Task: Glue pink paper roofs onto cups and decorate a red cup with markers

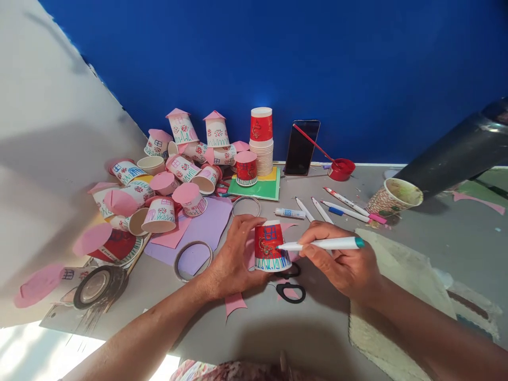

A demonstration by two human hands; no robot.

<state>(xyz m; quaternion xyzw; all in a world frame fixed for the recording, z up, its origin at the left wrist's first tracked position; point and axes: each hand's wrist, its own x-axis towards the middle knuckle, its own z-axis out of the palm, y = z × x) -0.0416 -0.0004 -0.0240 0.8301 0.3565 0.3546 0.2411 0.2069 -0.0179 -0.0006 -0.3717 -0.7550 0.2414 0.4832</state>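
My left hand grips a red and white paper cup, held upside down with its wide rim downward. A blue window is drawn on the cup, with blue and green strokes along the rim. Between the fingers of my right hand is a white marker with a green end. Its tip meets or nearly meets the red face of the cup. Black-handled scissors lie under and in front of the cup, their blades hidden. Pink paper scraps lie around them.
Many decorated cups with pink paper roofs are heaped at the left. Behind stand a stack of paper cups and a phone. Several markers, a glue stick, tape rolls and a patterned cup lie about.
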